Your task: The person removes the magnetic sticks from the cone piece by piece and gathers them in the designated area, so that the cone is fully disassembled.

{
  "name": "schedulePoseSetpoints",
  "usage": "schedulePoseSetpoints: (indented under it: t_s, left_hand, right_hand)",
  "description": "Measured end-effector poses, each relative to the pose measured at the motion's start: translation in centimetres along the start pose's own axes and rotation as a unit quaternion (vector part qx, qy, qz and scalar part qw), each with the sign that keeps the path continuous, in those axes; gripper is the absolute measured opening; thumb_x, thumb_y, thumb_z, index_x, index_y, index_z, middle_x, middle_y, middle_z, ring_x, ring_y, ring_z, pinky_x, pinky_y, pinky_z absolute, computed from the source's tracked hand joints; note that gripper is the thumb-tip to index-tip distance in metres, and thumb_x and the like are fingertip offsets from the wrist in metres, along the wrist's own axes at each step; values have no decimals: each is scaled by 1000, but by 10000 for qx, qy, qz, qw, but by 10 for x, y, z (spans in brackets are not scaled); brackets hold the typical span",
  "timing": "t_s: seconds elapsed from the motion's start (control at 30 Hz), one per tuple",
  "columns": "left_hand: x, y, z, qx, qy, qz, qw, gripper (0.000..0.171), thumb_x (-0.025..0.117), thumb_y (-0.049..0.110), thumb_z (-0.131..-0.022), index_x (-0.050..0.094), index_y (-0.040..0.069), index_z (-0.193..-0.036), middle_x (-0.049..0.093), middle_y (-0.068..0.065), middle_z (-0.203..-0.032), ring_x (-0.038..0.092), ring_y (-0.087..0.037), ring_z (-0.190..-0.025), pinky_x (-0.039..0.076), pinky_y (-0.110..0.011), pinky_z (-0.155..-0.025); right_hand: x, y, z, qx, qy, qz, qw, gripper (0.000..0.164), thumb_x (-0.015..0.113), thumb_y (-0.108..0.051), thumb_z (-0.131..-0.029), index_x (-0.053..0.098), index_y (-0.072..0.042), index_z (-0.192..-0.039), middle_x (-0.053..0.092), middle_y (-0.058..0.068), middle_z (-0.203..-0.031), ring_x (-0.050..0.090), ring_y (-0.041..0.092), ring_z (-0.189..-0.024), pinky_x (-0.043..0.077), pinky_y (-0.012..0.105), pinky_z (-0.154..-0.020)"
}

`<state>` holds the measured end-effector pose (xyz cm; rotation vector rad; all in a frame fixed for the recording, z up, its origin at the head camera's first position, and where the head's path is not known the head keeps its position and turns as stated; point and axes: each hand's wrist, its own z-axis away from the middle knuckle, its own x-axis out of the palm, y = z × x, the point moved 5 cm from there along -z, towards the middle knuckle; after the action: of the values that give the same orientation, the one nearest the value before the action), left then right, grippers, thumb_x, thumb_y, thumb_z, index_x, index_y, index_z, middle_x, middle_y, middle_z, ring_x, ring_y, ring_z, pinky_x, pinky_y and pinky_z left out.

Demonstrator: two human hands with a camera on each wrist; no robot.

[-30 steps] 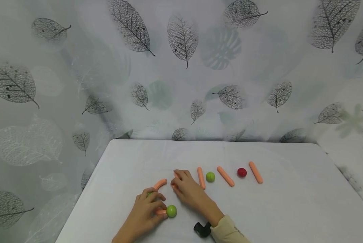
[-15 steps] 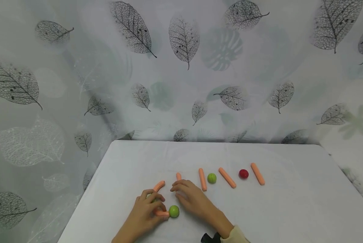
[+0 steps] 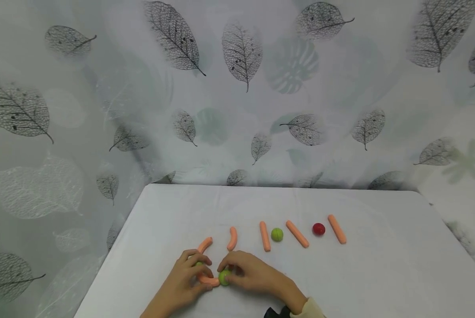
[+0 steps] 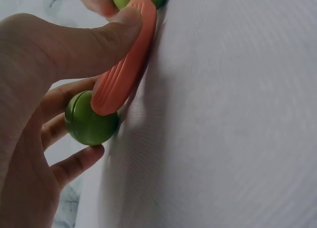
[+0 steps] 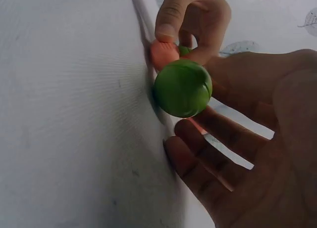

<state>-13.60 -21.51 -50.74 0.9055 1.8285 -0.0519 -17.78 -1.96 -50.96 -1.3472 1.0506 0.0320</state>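
My left hand (image 3: pixel 186 276) pinches a curved, ribbed orange stick (image 4: pixel 124 67) on the white table, the thumb pressing its face. A green ball (image 4: pixel 86 120) touches the stick's lower end in the left wrist view, with left fingers behind and beside it. At the stick's other end, my right hand (image 3: pixel 255 271) holds a second grooved green ball (image 5: pixel 182 88) between thumb and fingers. That ball sits against or very close to the stick's end. Another curved orange stick (image 3: pixel 205 244) lies just beyond the left fingers, and one more curved stick (image 3: pixel 232 239) lies beyond the right hand.
Farther right on the white table (image 3: pixel 380 274) lie a straight orange stick (image 3: pixel 265 236), a green ball (image 3: pixel 277 234), a second straight stick (image 3: pixel 297 233), a red ball (image 3: pixel 318 229) and a third straight stick (image 3: pixel 337 229). A leaf-patterned curtain (image 3: pixel 237 101) hangs behind.
My right hand has let go of the far curved orange stick, drawn back toward me and taken hold of the near green ball. My left hand keeps its pinch in nearly the same place.
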Motion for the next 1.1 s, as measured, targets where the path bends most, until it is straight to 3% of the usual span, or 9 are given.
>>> schedulePoseSetpoints:
  t_s: [0.17,0.33,0.7,0.9,1.1]
  left_hand:
    - [0,2,-1,20,38,-13,10000,26,91,42,-71,71,35,-86,69,13,-113,55,-17,-119,50,-48,-90]
    - [-1,2,-3,54,127,-59,9999,26,91,42,-71,71,34,-85,69,13,-112,57,-18,-118,50,-47,-88]
    - [0,3,-2,-11,138,-147,9998,27,92,43,-70,70,34,-83,68,14,-111,57,-17,-117,51,-45,-85]
    - [0,2,-1,-108,65,-156,9998,26,93,39,-70,70,34,-83,68,15,-110,55,-17,-118,51,-46,-86]
    - [4,0,0,-210,-31,-38,9998,23,92,40,-72,72,34,-83,68,14,-111,54,-17,-119,53,-49,-91]
  right_hand:
    - [4,-4,2,-258,40,397,9989,25,71,-22,-99,71,-22,-124,72,-12,-120,59,0,-111,48,25,-101]
    - [10,-5,2,-515,455,873,9938,23,75,-19,-93,72,-24,-115,72,-14,-111,58,0,-102,46,20,-95]
    - [24,-7,0,291,934,1172,9883,20,78,-18,-87,65,-26,-99,60,-17,-94,43,-2,-84,37,11,-73]
    - [27,-12,-2,420,1172,1363,9828,20,78,-17,-85,63,-26,-96,55,-18,-87,39,-1,-79,34,11,-69]
    - [25,-12,0,415,1149,1357,9832,19,79,-20,-88,62,-26,-96,55,-18,-87,40,-1,-79,35,12,-68]
